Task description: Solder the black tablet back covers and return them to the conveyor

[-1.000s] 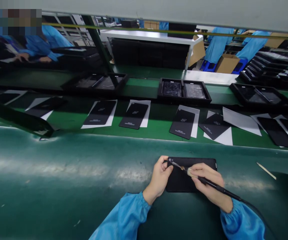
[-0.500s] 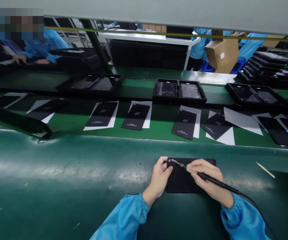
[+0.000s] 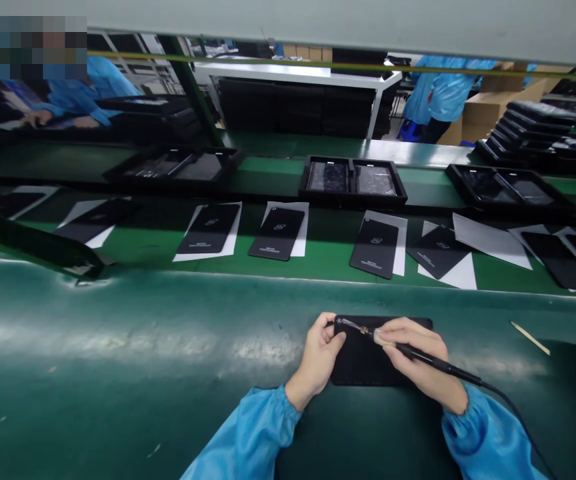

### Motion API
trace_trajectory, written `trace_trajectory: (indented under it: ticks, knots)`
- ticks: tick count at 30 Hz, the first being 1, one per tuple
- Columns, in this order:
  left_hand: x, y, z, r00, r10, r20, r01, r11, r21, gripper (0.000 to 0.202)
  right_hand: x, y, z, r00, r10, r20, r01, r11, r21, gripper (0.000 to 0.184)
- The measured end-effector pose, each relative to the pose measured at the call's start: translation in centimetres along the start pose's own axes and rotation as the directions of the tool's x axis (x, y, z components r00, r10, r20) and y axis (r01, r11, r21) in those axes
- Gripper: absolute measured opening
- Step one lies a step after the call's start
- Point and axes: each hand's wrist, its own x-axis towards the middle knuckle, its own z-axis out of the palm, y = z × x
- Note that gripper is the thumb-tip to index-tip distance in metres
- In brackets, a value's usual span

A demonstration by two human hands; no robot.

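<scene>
black panel (image 3: 363, 363), lower centre of frame: left hand (image 3: 318, 357) fingers curled gripping its left edge, right hand (image 3: 421, 363) fingers pinched around corded pen tool (image 3: 418, 355), tip at panel's upper-left corner.

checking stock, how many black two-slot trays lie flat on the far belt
3: left tray, centre tray, right tray, all on the far belt. A stack of trays at far right may hide more.

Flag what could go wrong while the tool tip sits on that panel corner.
The tool tip sits at the black panel corner, right beside the left hand: a slip could catch the thumb or mark the panel. The cord trails from the right hand and might snag, tugging the tip.
</scene>
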Motion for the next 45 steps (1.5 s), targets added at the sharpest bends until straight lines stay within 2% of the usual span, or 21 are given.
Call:
trace_trajectory:
  ticks: [15, 17, 21, 23, 38, 45]
  knots:
    - [0.0, 0.1, 0.0, 1.0, -0.01, -0.001, 0.01, 1.0, 0.0, 0.03, -0.4, -0.1, 0.8, 1.0, 0.008, -0.012, -0.008, 1.0, 0.005, 0.017]
    - [0.0, 0.1, 0.1, 1.0, -0.007, -0.005, 0.007, 1.0, 0.001, 0.03, -0.8, -0.1, 1.0, 0.999, -0.001, -0.05, -0.001, 1.0, -0.026, 0.017]
    - [0.1, 0.2, 0.2, 1.0, -0.01, -0.017, 0.01, 1.0, -0.002, 0.032, -1.8, -0.5, 1.6, 0.972, -0.017, -0.233, -0.012, 0.992, -0.123, 0.016]
    - [0.1, 0.1, 0.2, 1.0, -0.009, -0.02, 0.009, 1.0, -0.001, 0.033, -2.1, -0.6, 1.9, 0.963, -0.03, -0.269, -0.011, 0.989, -0.15, 0.016]
    - [0.2, 0.0, 0.1, 1.0, 0.004, -0.011, -0.004, 1.0, 0.007, 0.032, -2.5, -0.2, 2.5, 0.975, -0.014, -0.221, -0.022, 0.987, -0.156, 0.015]
    - [0.1, -0.1, 0.2, 1.0, 0.002, -0.023, -0.002, 1.0, 0.007, 0.033, -3.7, 0.4, 3.9, 0.958, -0.078, -0.275, 0.015, 0.974, -0.225, 0.022]
